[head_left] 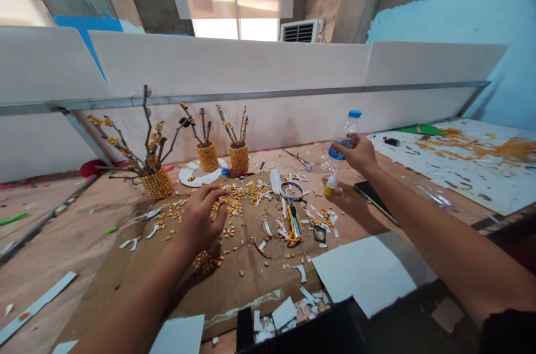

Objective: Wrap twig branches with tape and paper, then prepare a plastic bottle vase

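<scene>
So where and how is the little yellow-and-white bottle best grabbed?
I'd pinch the small bottle around its yellow lower part, coming from the near side: it stands with its white nozzle up, and mostly low scraps lie in front.

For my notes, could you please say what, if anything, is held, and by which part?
The right hand holds a plastic bottle around its label; the left hand cannot be judged.

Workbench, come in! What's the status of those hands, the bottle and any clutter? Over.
Right hand gripping plastic bottle, blue cap on. Left hand beside scattered corn kernels. Yellow cutter lying between, amid scraps.
</scene>
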Available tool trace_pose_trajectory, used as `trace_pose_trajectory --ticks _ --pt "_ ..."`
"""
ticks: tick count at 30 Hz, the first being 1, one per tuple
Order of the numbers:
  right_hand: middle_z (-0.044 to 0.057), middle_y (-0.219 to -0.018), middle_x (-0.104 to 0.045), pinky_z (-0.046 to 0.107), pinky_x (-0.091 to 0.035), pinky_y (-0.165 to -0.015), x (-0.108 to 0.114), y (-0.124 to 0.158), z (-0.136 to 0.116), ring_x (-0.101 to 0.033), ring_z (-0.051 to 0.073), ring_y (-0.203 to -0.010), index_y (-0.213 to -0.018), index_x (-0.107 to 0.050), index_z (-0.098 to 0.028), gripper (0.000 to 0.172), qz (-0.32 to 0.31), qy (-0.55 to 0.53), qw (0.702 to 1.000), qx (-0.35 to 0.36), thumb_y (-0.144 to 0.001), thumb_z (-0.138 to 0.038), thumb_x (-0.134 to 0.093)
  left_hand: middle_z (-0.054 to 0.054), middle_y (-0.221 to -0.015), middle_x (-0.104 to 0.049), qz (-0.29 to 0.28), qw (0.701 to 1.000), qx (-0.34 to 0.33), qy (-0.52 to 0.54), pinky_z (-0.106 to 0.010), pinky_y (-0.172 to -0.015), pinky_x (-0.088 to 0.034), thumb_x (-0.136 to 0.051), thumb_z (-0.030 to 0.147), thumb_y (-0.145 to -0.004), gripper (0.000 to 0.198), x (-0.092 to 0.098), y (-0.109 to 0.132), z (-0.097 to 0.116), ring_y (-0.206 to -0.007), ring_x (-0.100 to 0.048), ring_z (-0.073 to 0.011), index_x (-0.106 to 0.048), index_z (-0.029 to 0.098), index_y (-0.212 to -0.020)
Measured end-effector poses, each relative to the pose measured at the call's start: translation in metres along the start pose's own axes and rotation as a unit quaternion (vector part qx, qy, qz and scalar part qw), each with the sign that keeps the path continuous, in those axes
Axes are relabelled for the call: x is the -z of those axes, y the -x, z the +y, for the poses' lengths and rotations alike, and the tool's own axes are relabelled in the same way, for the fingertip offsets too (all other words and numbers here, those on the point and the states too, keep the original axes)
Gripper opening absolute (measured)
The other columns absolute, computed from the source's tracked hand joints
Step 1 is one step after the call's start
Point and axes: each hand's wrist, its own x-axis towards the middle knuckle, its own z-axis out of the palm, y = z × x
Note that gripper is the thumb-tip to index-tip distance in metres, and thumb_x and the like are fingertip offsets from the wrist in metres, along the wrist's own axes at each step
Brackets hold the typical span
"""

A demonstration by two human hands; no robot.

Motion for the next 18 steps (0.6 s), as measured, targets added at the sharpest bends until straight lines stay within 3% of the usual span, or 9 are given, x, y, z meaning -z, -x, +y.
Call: trace_pose_trajectory --ticks 3,5,6,7,9,12,13,15,18 --pt "0.006 -0.101 -0.073 0.042 -0.06 -0.088 -0.001 -0.008 -0.035 -0.073 0.026 -0.097 -0.113 -0.062 -0.022 0.055 0.045 -0.052 0.997 0.027 -0.071 -0.051 -0.083 -0.007 -0.095 -0.073 -0.042 0.998 0.029 0.046 -0.041 -0.084 -0.055 -0.058 0.022 -0.093 0.015 0.0 0.001 0.006 -0.088 -0.07 -0.0245 -0.07 0.02 -0.103" --pt "0.003 -0.096 -0.072 0.04 -0.06 -0.089 -0.008 0.006 -0.063 -0.072 0.023 -0.093 -0.11 -0.063 -0.022 0.056 0.028 -0.155 0.987 0.044 -0.068 -0.05 -0.088 -0.005 -0.09 -0.075 -0.07 0.993 0.054 0.08 -0.039 -0.081 -0.057 -0.058 0.025 -0.095 0.015 0.0 0.002 0.012 -0.084 -0.071 -0.0226 -0.069 0.02 -0.104" --pt "0.002 -0.093 -0.072 0.039 -0.059 -0.088 -0.013 0.021 -0.076 -0.071 0.022 -0.09 -0.108 -0.064 -0.023 0.056 -0.024 -0.24 0.97 0.024 -0.066 -0.05 -0.091 -0.005 -0.092 -0.076 -0.084 0.99 0.064 0.093 -0.038 -0.081 -0.058 -0.059 0.027 -0.097 0.016 0.0 0.002 0.015 -0.084 -0.072 -0.0219 -0.069 0.021 -0.106" --pt "0.002 -0.094 -0.072 0.039 -0.059 -0.088 -0.02 0.04 -0.088 -0.071 0.021 -0.09 -0.108 -0.064 -0.024 0.057 -0.116 -0.309 0.944 -0.013 -0.066 -0.051 -0.092 -0.006 -0.099 -0.077 -0.099 0.985 0.077 0.115 -0.037 -0.082 -0.059 -0.059 0.03 -0.098 0.019 0.0 0.001 0.019 -0.088 -0.074 -0.0217 -0.069 0.021 -0.112" --pt "0.004 -0.093 -0.074 0.041 -0.061 -0.08 -0.035 0.087 -0.109 -0.072 0.023 -0.085 -0.105 -0.067 -0.022 0.059 -0.225 -0.333 0.915 -0.04 -0.067 -0.06 -0.09 -0.011 -0.119 -0.077 -0.132 0.961 0.118 0.212 -0.038 -0.089 -0.061 -0.062 0.038 -0.098 0.032 -0.001 0.001 0.029 -0.105 -0.075 -0.0241 -0.064 0.023 -0.127" --pt "0.009 -0.091 -0.077 0.042 -0.062 -0.077 -0.057 0.154 -0.126 -0.074 0.026 -0.084 -0.103 -0.073 -0.018 0.064 -0.359 -0.344 0.865 -0.065 -0.065 -0.065 -0.093 -0.018 -0.144 -0.066 -0.176 0.86 0.21 0.43 -0.044 -0.101 -0.058 -0.076 0.045 -0.09 0.064 -0.005 0.003 0.046 -0.127 -0.067 -0.0314 -0.05 0.026 -0.145" --pt "0.009 -0.096 -0.078 0.042 -0.061 -0.081 -0.062 0.17 -0.128 -0.074 0.025 -0.088 -0.105 -0.073 -0.019 0.065 -0.419 -0.363 0.827 -0.093 -0.065 -0.066 -0.092 -0.018 -0.145 -0.065 -0.187 0.827 0.237 0.475 -0.046 -0.103 -0.056 -0.08 0.044 -0.086 0.071 -0.006 0.004 0.051 -0.128 -0.067 -0.0325 -0.048 0.027 -0.147" --pt "0.008 -0.103 -0.078 0.042 -0.059 -0.088 -0.068 0.19 -0.13 -0.073 0.024 -0.092 -0.108 -0.073 -0.02 0.065 -0.471 -0.388 0.783 -0.123 -0.068 -0.068 -0.09 -0.016 -0.141 -0.067 -0.194 0.796 0.285 0.498 -0.046 -0.101 -0.056 -0.084 0.038 -0.082 0.076 -0.007 0.007 0.057 -0.122 -0.069 -0.032 -0.047 0.027 -0.147" --pt "0.007 -0.106 -0.077 0.042 -0.057 -0.093 -0.071 0.198 -0.126 -0.07 0.023 -0.095 -0.111 -0.075 -0.02 0.061 -0.489 -0.389 0.776 -0.078 -0.081 -0.073 -0.078 -0.013 -0.127 -0.073 -0.185 0.78 0.336 0.494 -0.044 -0.092 -0.058 -0.081 0.033 -0.078 0.07 -0.009 0.012 0.059 -0.108 -0.072 -0.0306 -0.053 0.026 -0.142"
